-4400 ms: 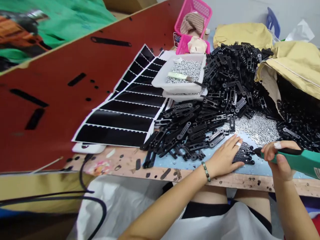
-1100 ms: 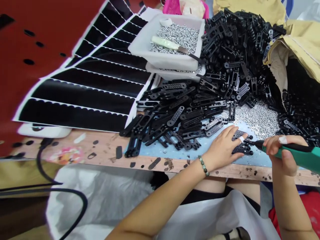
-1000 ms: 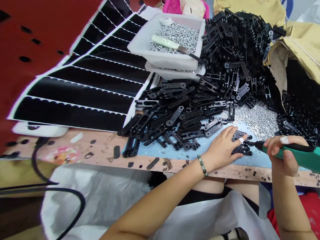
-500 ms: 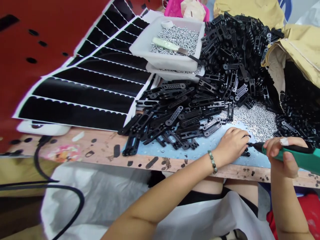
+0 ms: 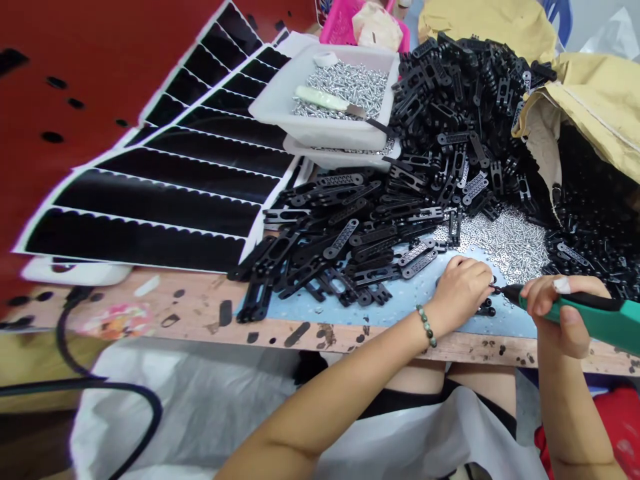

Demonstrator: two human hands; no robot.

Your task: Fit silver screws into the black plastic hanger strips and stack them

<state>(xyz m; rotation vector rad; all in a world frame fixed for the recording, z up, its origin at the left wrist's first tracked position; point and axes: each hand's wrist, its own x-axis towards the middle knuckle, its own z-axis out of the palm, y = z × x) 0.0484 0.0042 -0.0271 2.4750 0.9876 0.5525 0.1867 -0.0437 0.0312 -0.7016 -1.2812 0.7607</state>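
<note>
My right hand (image 5: pixel 563 310) is wrapped round a green and black electric screwdriver (image 5: pixel 607 320), its dark tip pointing left. The tip meets the fingertips of my left hand (image 5: pixel 463 287). That hand is closed with its fingers curled, pinching a black plastic part, mostly hidden under it. A few small black pieces (image 5: pixel 486 309) lie on the blue mat (image 5: pixel 517 323) just below the fingers. Right behind both hands is a pile of small silver screws (image 5: pixel 520 243). Left of my left hand spreads a heap of black plastic links (image 5: pixel 370 237).
A white tub (image 5: pixel 320 127) of screws with a pale-handled knife (image 5: pixel 323 99) stands behind the links. Sheets of black strips (image 5: pixel 165 193) lie at left. A larger heap of links (image 5: pixel 450 100) and an open yellow sack (image 5: pixel 595 93) fill the back right.
The whole view has shifted slightly. My left fingers have curled in more, and the screwdriver tip stays at them. The screwdriver remains in my right hand.
</note>
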